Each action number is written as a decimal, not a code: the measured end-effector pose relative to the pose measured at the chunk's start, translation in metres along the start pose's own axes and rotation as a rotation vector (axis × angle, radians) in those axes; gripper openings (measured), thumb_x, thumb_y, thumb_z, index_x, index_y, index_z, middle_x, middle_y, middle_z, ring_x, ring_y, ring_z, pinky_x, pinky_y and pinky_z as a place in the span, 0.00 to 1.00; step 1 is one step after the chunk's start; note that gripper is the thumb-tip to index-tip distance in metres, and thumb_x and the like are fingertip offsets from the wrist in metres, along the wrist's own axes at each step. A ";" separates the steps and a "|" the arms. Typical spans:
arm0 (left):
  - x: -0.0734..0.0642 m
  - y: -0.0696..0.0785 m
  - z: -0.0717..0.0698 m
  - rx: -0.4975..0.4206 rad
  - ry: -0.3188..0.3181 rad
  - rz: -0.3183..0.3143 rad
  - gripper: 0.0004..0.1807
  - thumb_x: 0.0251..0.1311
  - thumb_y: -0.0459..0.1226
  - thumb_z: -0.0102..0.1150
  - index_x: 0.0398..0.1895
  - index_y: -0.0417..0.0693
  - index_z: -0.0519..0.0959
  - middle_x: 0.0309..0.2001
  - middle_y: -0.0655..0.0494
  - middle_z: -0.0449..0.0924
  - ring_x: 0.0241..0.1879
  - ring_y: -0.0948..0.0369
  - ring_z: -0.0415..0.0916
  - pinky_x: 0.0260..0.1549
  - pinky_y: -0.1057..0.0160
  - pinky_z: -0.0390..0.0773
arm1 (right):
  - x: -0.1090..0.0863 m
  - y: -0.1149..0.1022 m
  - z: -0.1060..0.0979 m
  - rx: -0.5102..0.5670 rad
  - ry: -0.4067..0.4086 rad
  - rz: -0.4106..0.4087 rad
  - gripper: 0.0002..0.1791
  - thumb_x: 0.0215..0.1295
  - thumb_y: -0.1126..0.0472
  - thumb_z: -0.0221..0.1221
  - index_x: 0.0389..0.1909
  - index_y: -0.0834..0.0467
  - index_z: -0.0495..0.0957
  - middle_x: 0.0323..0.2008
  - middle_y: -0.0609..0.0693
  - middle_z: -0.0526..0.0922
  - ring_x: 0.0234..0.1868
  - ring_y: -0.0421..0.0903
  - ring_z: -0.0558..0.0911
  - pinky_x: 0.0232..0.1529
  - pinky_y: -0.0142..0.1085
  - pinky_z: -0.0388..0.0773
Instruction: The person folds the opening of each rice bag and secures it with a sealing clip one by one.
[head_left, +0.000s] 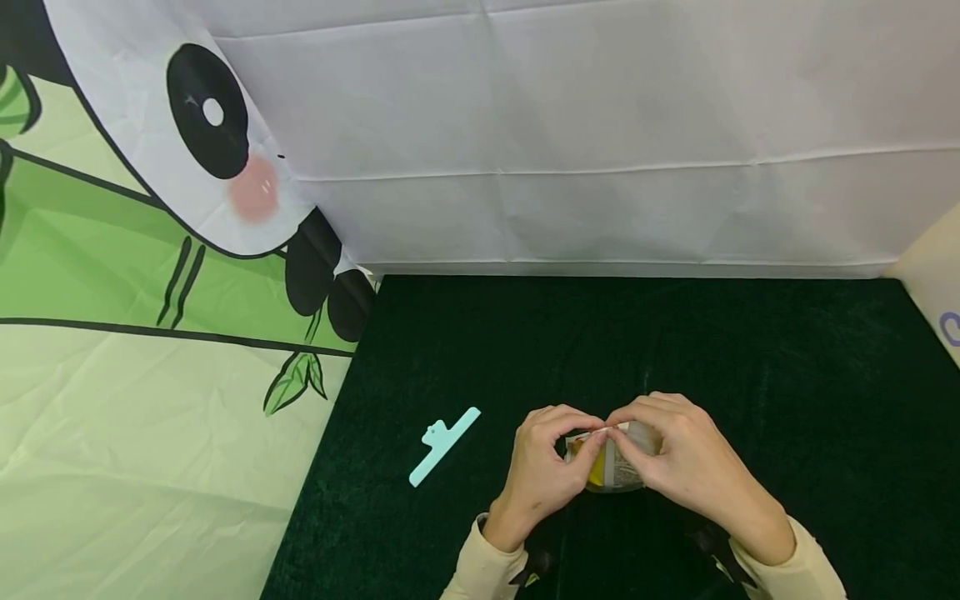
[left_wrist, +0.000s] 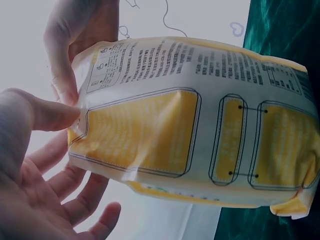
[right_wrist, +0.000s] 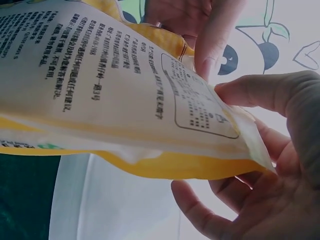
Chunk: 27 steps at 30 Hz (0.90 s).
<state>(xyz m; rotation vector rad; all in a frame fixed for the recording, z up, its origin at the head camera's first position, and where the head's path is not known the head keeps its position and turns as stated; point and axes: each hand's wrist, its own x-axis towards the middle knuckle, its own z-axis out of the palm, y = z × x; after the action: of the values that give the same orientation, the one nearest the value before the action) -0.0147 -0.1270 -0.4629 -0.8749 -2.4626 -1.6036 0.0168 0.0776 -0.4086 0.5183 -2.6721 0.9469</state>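
Observation:
A yellow and white printed packet (head_left: 621,468) stands on the dark green cloth between the two hands. My left hand (head_left: 546,457) pinches its top edge between thumb and forefinger. Close beside it, my right hand (head_left: 686,454) pinches the same edge, and the fingertips of both hands nearly meet. In the left wrist view the packet (left_wrist: 145,120) shows yellow panels and lines of print, with the other fingers spread behind it. The right wrist view has rows of small text on the packet (right_wrist: 100,75), gripped near its end by thumb and fingers.
A pale turquoise sealing clip (head_left: 444,446) lies on the cloth to the left of the hands. The dark green table cloth (head_left: 825,375) reaches back to a white sheet (head_left: 600,125). A printed panda sheet (head_left: 150,375) hangs at the left.

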 end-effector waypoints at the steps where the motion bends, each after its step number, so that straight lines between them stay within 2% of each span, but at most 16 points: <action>1: 0.000 0.000 -0.001 -0.002 -0.006 -0.008 0.08 0.74 0.44 0.64 0.45 0.54 0.89 0.44 0.62 0.90 0.46 0.62 0.85 0.60 0.55 0.79 | 0.000 0.000 0.000 -0.002 -0.005 0.002 0.11 0.60 0.63 0.76 0.39 0.44 0.89 0.37 0.36 0.90 0.39 0.36 0.85 0.42 0.43 0.85; 6: -0.001 -0.001 -0.003 -0.005 -0.028 -0.042 0.09 0.75 0.45 0.63 0.44 0.54 0.89 0.44 0.62 0.90 0.45 0.61 0.85 0.62 0.51 0.77 | 0.000 0.000 -0.001 -0.012 -0.016 -0.001 0.10 0.61 0.63 0.75 0.39 0.44 0.89 0.37 0.36 0.89 0.39 0.36 0.84 0.44 0.45 0.84; 14: 0.000 -0.001 0.000 0.007 -0.020 -0.047 0.08 0.73 0.43 0.64 0.42 0.53 0.89 0.42 0.61 0.89 0.44 0.58 0.85 0.61 0.53 0.78 | 0.001 0.001 -0.001 -0.026 0.002 -0.024 0.10 0.60 0.63 0.76 0.38 0.44 0.89 0.37 0.36 0.90 0.39 0.37 0.85 0.45 0.47 0.85; 20: 0.001 0.001 0.001 0.028 0.000 -0.039 0.07 0.73 0.43 0.65 0.41 0.53 0.89 0.41 0.62 0.89 0.42 0.60 0.84 0.58 0.56 0.78 | 0.003 0.001 0.001 -0.058 0.035 -0.077 0.11 0.57 0.64 0.76 0.37 0.45 0.90 0.35 0.38 0.90 0.38 0.39 0.85 0.49 0.53 0.84; 27: 0.002 0.002 0.002 0.032 0.000 -0.042 0.06 0.73 0.42 0.65 0.41 0.53 0.89 0.41 0.62 0.89 0.43 0.61 0.85 0.59 0.55 0.78 | 0.004 0.000 -0.001 -0.081 0.026 -0.088 0.10 0.56 0.63 0.77 0.36 0.46 0.90 0.34 0.39 0.91 0.38 0.42 0.87 0.52 0.57 0.84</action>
<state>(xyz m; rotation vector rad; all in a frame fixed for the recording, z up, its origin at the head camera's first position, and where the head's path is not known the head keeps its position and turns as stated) -0.0146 -0.1242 -0.4611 -0.8248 -2.5162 -1.5717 0.0129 0.0766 -0.4065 0.5960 -2.6280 0.8116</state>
